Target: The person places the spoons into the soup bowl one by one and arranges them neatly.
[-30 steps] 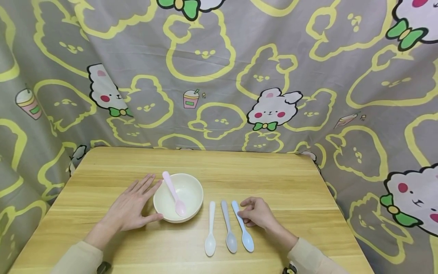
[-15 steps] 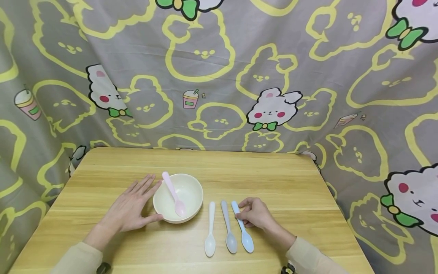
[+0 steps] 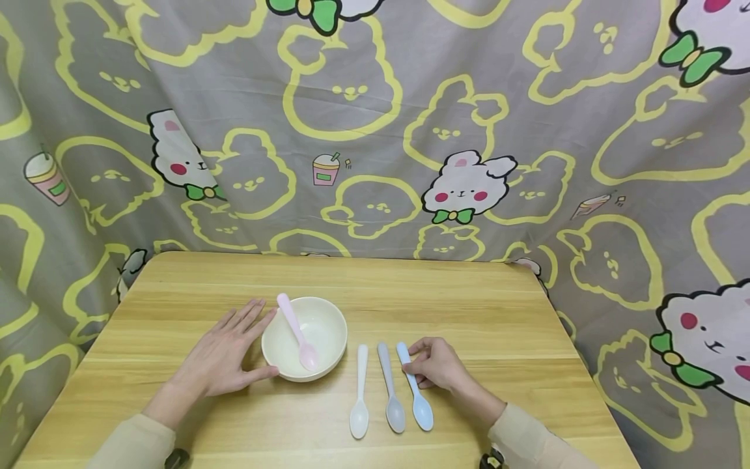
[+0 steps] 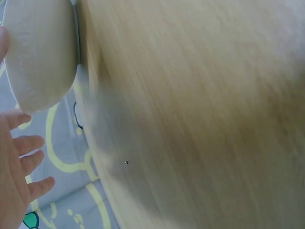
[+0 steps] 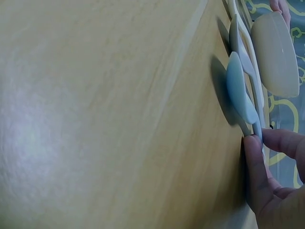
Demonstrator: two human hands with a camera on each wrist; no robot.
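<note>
A cream bowl stands on the table, with a pink spoon leaning inside it, handle over the far-left rim. My left hand lies against the bowl's left side, fingers extended, thumb and index finger at the rim. To the right of the bowl lie a white spoon, a grey spoon and a light blue spoon, bowl ends toward me. With thumb and fingers my right hand pinches the blue spoon's handle. The right wrist view shows that blue spoon close over the tabletop.
The wooden table reaches back to a grey curtain with rabbit and yellow outline prints, which also hangs along both sides. Dark bands show at both wrists, by beige sleeves.
My right thumb has moved left over the blue spoon's handle and now pinches it with the fingers. The left hand, the bowl and the other spoons stay in place.
</note>
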